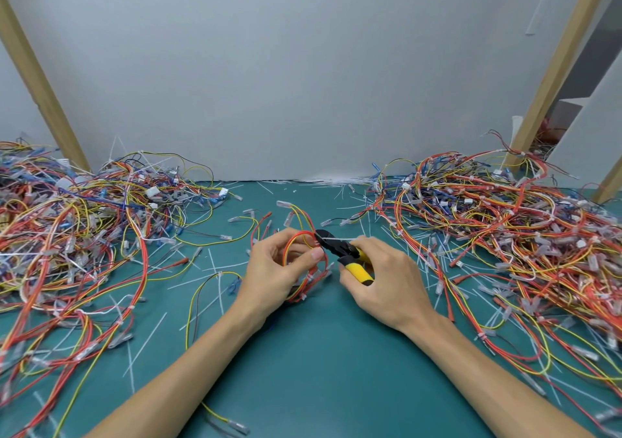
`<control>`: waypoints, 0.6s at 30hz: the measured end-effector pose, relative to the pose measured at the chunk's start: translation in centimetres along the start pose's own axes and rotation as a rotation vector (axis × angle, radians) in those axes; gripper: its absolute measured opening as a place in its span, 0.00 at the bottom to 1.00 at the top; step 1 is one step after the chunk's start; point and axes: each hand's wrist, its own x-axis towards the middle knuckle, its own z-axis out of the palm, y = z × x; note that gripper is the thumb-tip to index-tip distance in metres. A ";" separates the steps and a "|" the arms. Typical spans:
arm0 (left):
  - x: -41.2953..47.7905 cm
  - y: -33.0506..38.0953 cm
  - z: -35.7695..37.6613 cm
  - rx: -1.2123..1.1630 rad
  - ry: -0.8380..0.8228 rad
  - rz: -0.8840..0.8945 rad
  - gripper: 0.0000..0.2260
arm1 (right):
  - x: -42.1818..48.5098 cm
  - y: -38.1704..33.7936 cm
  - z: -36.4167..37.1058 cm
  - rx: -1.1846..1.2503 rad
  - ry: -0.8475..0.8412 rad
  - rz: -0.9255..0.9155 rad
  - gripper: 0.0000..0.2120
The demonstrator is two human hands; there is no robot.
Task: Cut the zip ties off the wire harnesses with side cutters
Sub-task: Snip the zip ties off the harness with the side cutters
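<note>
Bench view, cutting stage. The left hand [279,269] pinches a looped wire harness [296,234] of red, orange and yellow leads between thumb and curled fingers, holding it just above the green mat [303,370]. The right hand [383,279] is wrapped round the yellow-and-black handles of the side cutters [340,251]. The tool's long axis runs from 4 o'clock up to 10 o'clock, so its black nose reaches the top of the loop. The zip tie [341,238] lies at 10 o'clock from the right-hand grip, its white tail running along the 3-to-9 line just over the cutter head. Whether the jaws have closed on the strap cannot be told. The coming squeeze probably depends on the blades catching the strap alone, not the leads beside it. No bin or tray is visible: tangled harnesses lie in a left heap [67,229] at 9 o'clock and a right heap [505,229] at 3 o'clock, with white offcuts [215,269] scattered on the mat between.
</note>
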 end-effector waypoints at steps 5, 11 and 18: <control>0.0 -0.1 -0.1 0.079 0.020 0.076 0.06 | 0.1 0.0 -0.1 0.016 -0.012 -0.005 0.11; -0.1 0.0 -0.1 0.129 0.036 0.121 0.08 | 0.2 0.2 -0.8 0.059 -0.033 -0.051 0.09; -0.3 -0.2 0.2 0.307 0.109 0.176 0.04 | 0.2 0.5 -1.1 0.088 -0.048 -0.061 0.07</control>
